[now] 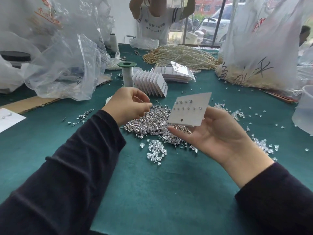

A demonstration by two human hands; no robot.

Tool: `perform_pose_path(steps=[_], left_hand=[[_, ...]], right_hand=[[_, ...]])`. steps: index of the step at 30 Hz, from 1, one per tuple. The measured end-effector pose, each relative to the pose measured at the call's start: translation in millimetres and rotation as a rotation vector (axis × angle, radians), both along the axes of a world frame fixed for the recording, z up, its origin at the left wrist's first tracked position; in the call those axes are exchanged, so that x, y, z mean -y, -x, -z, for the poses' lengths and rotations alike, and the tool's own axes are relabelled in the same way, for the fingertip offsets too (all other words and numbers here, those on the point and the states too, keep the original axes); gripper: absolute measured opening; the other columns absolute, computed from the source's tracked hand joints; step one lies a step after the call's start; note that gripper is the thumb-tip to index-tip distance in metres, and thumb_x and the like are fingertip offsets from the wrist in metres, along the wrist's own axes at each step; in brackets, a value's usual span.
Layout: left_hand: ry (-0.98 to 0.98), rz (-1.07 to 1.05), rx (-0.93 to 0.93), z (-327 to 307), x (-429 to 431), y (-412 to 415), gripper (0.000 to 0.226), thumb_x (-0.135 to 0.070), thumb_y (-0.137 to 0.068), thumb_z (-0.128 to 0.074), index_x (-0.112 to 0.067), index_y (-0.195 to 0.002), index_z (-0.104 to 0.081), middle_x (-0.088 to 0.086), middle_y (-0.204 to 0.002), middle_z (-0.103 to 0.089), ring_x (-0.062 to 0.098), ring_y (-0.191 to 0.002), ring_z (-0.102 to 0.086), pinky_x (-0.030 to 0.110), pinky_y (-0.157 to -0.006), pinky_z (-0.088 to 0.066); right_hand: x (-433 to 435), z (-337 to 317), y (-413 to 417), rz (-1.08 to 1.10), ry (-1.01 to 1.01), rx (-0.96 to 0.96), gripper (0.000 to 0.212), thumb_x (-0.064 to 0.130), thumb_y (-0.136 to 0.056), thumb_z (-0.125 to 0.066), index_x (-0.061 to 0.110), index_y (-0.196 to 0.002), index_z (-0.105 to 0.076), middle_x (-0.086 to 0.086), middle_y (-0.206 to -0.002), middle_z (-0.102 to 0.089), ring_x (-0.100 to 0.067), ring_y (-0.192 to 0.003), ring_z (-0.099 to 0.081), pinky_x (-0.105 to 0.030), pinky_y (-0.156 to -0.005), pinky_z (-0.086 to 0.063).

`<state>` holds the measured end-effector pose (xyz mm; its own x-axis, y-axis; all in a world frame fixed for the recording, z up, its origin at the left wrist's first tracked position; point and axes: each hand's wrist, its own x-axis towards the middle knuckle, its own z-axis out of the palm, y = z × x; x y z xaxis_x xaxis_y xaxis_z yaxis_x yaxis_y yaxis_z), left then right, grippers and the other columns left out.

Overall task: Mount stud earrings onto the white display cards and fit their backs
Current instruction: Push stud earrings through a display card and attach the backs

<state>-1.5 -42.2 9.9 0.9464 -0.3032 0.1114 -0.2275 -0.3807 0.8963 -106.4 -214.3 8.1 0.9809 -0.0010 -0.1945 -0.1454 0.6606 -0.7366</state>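
- The green table [152,192] stretches beneath both hands.
- Big clear plastic bags [64,65] are heaped beyond the left hand and off to its left; another bag stands beyond the right hand.
- Strands of pearls [183,56] lie well beyond the right hand, at the far side.
- A pile of loose silver studs [152,119] lies on the table between the two hands and partly under them.
- The right hand [211,133] is raised, palm up, and grips the white card [191,111], thumb at its lower edge and fingers behind it.
- The left hand [130,106] hovers over the pile, just left of the card, thumb and forefinger tips pressed together; whether a stud sits between them cannot be made out.
- The card is tilted and has two rows of studs in it.
- A fanned row of filled cards [150,83] stands just beyond the left hand.
- A spool [127,73] stands upright beside that row.
- Clear backs [156,150] lie scattered on the near side of the pile, between the wrists.
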Motion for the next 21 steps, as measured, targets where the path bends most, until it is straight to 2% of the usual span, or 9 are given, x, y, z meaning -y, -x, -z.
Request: perform_pose_path(steps=[2, 4, 7, 11, 13, 18, 21], left_hand=[[0.185, 0.087, -0.070, -5.5, 0.2, 8.6, 0.011, -0.013, -0.068, -0.075, -0.009, -0.072, -0.065, 0.002, -0.061, -0.066, 0.009, -0.050, -0.055, 0.015, -0.045, -0.045], [0.386, 0.189, -0.161, -10.8, 1.5, 16.2, 0.022, -0.020, -0.055, -0.076, -0.006, -0.070, -0.069, 0.003, -0.061, -0.067, 0.009, -0.050, -0.057, 0.016, -0.046, -0.047], [0.541, 0.325, -0.237, -13.3, 5.6, 22.7, 0.020, -0.014, -0.055, -0.073, -0.003, -0.072, -0.072, 0.006, -0.066, -0.070, 0.010, -0.052, -0.061, 0.016, -0.048, -0.050], [0.522, 0.396, -0.202, -10.2, 11.1, 26.4, 0.017, -0.008, -0.058, -0.071, -0.004, -0.074, -0.074, 0.006, -0.067, -0.071, 0.011, -0.055, -0.064, 0.018, -0.054, -0.053], [0.474, 0.423, -0.150, -7.4, 13.8, 28.6, 0.017, -0.012, -0.057, -0.072, -0.008, -0.073, -0.074, 0.004, -0.068, -0.072, 0.011, -0.058, -0.064, 0.019, -0.057, -0.054], [0.366, 0.445, -0.045, -3.7, 18.4, 32.1, 0.012, -0.009, -0.063, -0.075, -0.017, -0.072, -0.076, -0.001, -0.070, -0.073, 0.010, -0.065, -0.064, 0.022, -0.062, -0.053], [0.358, 0.442, -0.020, -4.3, 17.7, 32.8, 0.011, -0.014, -0.061, -0.074, -0.017, -0.071, -0.076, -0.003, -0.066, -0.072, 0.005, -0.060, -0.063, 0.018, -0.056, -0.051]], right_hand=[[-1.7, 0.9, 0.1, -0.039, -0.065, -0.007, 0.044, 0.012, -0.070, -0.060, 0.001, -0.113, -0.061, -0.022, -0.123, -0.058, -0.037, -0.107, -0.060, -0.052, -0.079, -0.055], [-2.7, 2.4, -0.3, -0.063, -0.109, -0.008, 0.042, 0.011, -0.071, -0.060, 0.001, -0.112, -0.061, -0.021, -0.123, -0.059, -0.035, -0.106, -0.061, -0.047, -0.076, -0.057], [-4.5, 4.4, -0.9, -0.102, -0.079, 0.002, 0.036, 0.013, -0.072, -0.060, 0.003, -0.107, -0.063, -0.018, -0.120, -0.060, -0.031, -0.104, -0.061, -0.043, -0.082, -0.054], [-7.0, 4.2, -0.1, -0.133, -0.056, 0.011, 0.022, 0.013, -0.072, -0.061, 0.006, -0.091, -0.070, -0.013, -0.098, -0.065, -0.025, -0.092, -0.062, -0.039, -0.078, -0.054], [-8.3, 4.1, 0.2, -0.145, -0.039, 0.016, 0.021, 0.013, -0.072, -0.062, 0.007, -0.090, -0.070, -0.010, -0.090, -0.065, -0.023, -0.089, -0.062, -0.037, -0.075, -0.054], [-11.3, 4.1, 0.1, -0.130, 0.033, 0.019, 0.023, 0.012, -0.072, -0.061, 0.008, -0.095, -0.063, -0.008, -0.088, -0.061, -0.024, -0.094, -0.057, -0.033, -0.074, -0.050], [-12.8, 5.3, -0.4, -0.111, 0.091, 0.027, 0.026, 0.013, -0.071, -0.060, 0.009, -0.096, -0.061, -0.007, -0.088, -0.057, -0.023, -0.093, -0.051, -0.030, -0.071, -0.046]])
